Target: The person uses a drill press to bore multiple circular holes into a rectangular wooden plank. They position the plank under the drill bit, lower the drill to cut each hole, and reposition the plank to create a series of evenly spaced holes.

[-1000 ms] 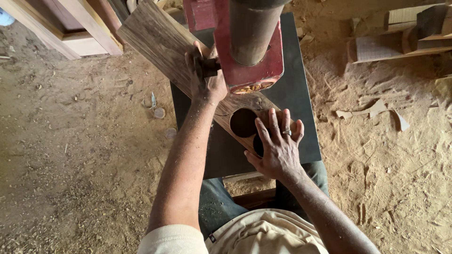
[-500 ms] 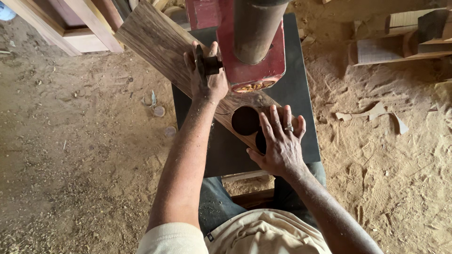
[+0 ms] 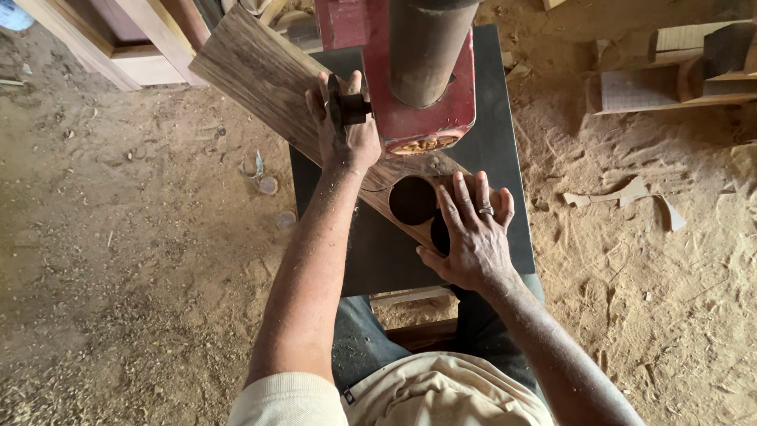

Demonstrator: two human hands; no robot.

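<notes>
A long plank [image 3: 260, 75] is laid slantwise across the dark worktop [image 3: 489, 118] of a red machine [image 3: 410, 79], its far end reaching out past the worktop's left edge over the sawdust floor [image 3: 118, 237]. Two round holes are seen cut through the plank near its closer end; the first hole [image 3: 412, 200] is fully in view, the second is partly hidden under the right hand.

The left hand [image 3: 344, 130] is pressed on the plank just left of the machine's red housing, fingers pointing away; a small black knob [image 3: 347, 109] on the machine's side is seen between its fingers. Whether the knob is gripped cannot be told.

The right hand [image 3: 471, 233] is laid flat on the plank's near end, fingers spread wide and holding nothing, with a ring [image 3: 486, 211] on one finger. The fingertips lie just beside the first hole.

A dark cylinder [image 3: 426, 47] rises from the machine toward the camera. Wood offcuts [image 3: 678, 71] are piled on the floor at the upper right, and pale boards [image 3: 118, 39] lie at the upper left.
</notes>
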